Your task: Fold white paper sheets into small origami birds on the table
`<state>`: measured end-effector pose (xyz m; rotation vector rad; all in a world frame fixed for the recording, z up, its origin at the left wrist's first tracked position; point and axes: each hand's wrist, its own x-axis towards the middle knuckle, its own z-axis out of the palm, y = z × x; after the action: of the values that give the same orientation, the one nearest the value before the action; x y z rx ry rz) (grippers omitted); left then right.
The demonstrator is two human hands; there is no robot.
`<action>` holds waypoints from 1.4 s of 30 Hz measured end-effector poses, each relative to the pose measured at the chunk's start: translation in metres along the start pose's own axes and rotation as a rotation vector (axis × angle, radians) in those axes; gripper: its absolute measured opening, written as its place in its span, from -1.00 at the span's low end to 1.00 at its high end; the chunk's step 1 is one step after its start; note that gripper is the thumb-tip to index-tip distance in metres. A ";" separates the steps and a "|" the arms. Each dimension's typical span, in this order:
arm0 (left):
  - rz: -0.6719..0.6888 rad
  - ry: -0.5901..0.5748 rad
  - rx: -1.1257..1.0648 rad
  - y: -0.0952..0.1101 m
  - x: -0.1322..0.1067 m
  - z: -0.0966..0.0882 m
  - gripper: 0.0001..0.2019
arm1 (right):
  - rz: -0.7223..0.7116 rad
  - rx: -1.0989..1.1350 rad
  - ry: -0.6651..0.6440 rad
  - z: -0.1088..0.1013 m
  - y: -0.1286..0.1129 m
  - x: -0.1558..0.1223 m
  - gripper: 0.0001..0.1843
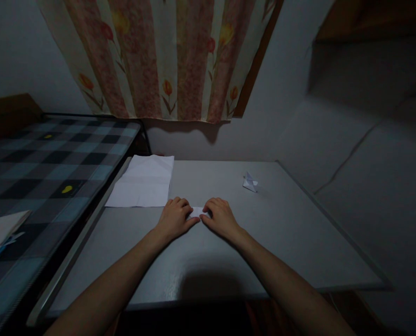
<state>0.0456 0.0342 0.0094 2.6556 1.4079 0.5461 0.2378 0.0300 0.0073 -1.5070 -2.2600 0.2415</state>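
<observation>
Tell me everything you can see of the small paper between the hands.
The paper is white and small, and looks folded, though its creases are too small to make out. It sits near the middle of the table, with the left hand and right hand holding its two sides. Fingers hide its ends; whether it touches the tabletop is unclear.

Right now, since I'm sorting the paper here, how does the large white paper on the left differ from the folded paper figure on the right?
The large white paper lies flat, while the folded paper figure rises in pointed folds. The large white paper is much broader than the folded paper figure. Both look white and rest on the table.
</observation>
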 end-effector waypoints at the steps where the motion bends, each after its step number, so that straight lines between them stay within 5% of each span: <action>1: -0.007 0.000 0.004 0.000 0.000 0.001 -0.66 | 0.008 0.003 -0.010 -0.001 0.000 0.000 -0.82; 8: -0.051 0.041 -0.022 -0.002 0.000 0.007 -0.52 | 0.031 0.024 -0.082 0.000 0.005 0.002 -0.59; 17: -0.063 0.128 -0.074 -0.003 0.000 0.010 -0.42 | 0.058 0.163 0.013 -0.002 0.003 0.004 -0.90; 21: -0.100 0.256 -0.321 -0.006 0.000 0.015 -0.37 | 0.132 0.432 0.055 0.003 0.002 0.003 -0.87; 27: -0.171 0.158 -0.744 -0.006 0.002 0.009 -0.75 | 0.225 0.807 0.078 0.009 -0.003 0.003 -0.76; 33: -0.233 0.156 -0.933 -0.005 0.004 0.004 -0.80 | 0.170 0.991 0.021 0.004 -0.009 0.003 -0.76; 42: -0.279 0.221 -0.772 0.006 0.001 0.006 -0.73 | 0.318 1.003 0.100 0.012 -0.006 0.001 -0.73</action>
<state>0.0531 0.0320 0.0057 1.8056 1.2365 1.0992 0.2268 0.0296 -0.0012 -1.2194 -1.3939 1.1518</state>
